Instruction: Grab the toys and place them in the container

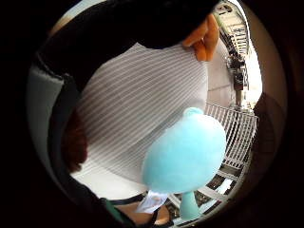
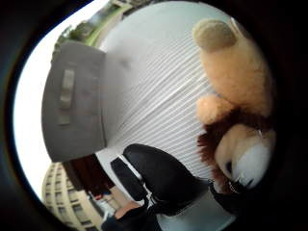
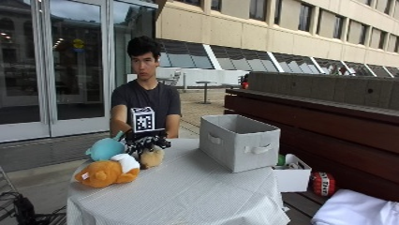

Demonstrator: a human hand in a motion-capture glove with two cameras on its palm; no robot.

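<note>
My gloved right hand [image 3: 147,140] is at the table's far left side, on top of a small tan lion toy [image 3: 151,157] with a brown mane. Its fingers curl down around the lion's head. The lion [image 2: 236,101] fills one side of the thumb side palm view, and my black thumb [image 2: 163,178] shows beside it. A light blue plush [image 3: 105,149] lies just left of the hand, close to the palm [image 1: 185,152]. An orange and white plush [image 3: 106,172] lies in front of it. The grey fabric container [image 3: 240,140] stands open on the table's right half.
The table [image 3: 187,192] wears a white striped cloth. A brown bench [image 3: 324,122] runs along the right, with a white box [image 3: 291,177] and a red ball [image 3: 322,183] on it. The person sits right behind the table.
</note>
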